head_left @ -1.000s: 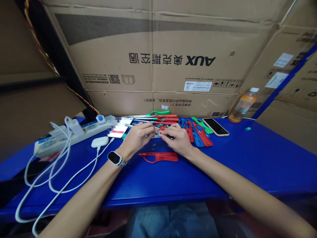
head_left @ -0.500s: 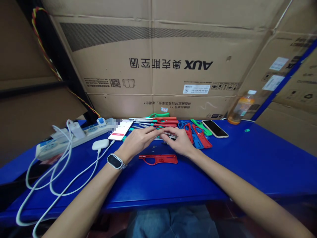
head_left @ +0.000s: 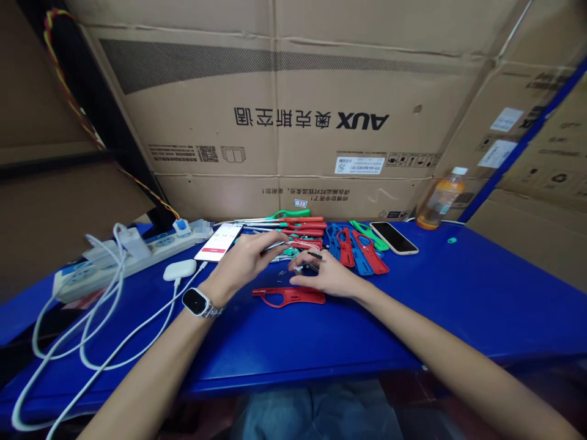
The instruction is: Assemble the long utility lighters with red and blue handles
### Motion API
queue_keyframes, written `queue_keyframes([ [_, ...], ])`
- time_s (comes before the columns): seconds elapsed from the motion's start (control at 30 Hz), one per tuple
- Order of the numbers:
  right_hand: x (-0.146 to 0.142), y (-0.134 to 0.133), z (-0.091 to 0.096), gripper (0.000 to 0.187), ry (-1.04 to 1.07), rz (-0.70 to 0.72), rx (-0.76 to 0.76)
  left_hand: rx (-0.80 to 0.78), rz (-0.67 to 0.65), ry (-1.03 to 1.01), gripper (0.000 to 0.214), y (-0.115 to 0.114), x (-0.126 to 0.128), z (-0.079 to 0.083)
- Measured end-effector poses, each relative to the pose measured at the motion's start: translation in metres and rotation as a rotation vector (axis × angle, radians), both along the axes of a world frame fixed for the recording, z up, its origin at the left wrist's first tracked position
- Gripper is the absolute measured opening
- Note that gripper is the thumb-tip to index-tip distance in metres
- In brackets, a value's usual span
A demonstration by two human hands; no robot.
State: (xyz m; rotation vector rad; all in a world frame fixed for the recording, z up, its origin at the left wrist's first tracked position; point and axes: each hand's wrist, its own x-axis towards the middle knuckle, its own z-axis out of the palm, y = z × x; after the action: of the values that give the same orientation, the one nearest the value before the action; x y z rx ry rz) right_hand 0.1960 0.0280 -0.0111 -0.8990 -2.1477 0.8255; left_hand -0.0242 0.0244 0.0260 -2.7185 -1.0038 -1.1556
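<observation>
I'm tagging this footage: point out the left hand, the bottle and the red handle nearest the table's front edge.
Left hand (head_left: pixel 244 259): head view, back of the hand.
Bottle (head_left: pixel 441 199): head view, middle of its body.
Red handle (head_left: pixel 300 296): head view, its broad grip.

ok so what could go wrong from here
The tiny metal bits lie loose near the right hand; a brush could scatter them. The red shell lies close by too, so that hand might nudge it. The white cables loop beside the left forearm, which could snag them.
</observation>
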Motion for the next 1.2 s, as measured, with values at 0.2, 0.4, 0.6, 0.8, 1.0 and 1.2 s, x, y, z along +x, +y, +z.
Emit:
queue_keyframes([
  [0.2, 0.002, 0.008, 0.001, 0.021, 0.146, 0.017, -0.226, -0.037, 0.009, -0.128, 0.014, 0.003, -0.003, -0.003],
  [0.4, 0.01, 0.016, 0.003, 0.022, 0.248, -0.029, -0.242, -0.132, 0.019, -0.145, 0.02, 0.003, -0.007, -0.002],
  [0.6, 0.015, 0.02, 0.006, 0.024, 0.333, -0.009, -0.366, -0.266, -0.005, -0.08, 0.021, -0.002, -0.008, 0.001],
  [0.8, 0.023, 0.018, 0.012, 0.025, 0.355, 0.066, -0.529, -0.345, -0.031, -0.016, 0.02, -0.007, -0.006, 0.005],
  [1.0, 0.019, 0.015, 0.011, 0.02, 0.258, 0.079, -0.478, -0.365, 0.009, -0.112, 0.024, -0.003, -0.005, 0.003],
  [1.2, 0.016, -0.002, 0.019, 0.04, 0.065, 0.181, -0.603, -0.285, 0.077, -0.055, 0.029, 0.002, -0.003, 0.001],
])
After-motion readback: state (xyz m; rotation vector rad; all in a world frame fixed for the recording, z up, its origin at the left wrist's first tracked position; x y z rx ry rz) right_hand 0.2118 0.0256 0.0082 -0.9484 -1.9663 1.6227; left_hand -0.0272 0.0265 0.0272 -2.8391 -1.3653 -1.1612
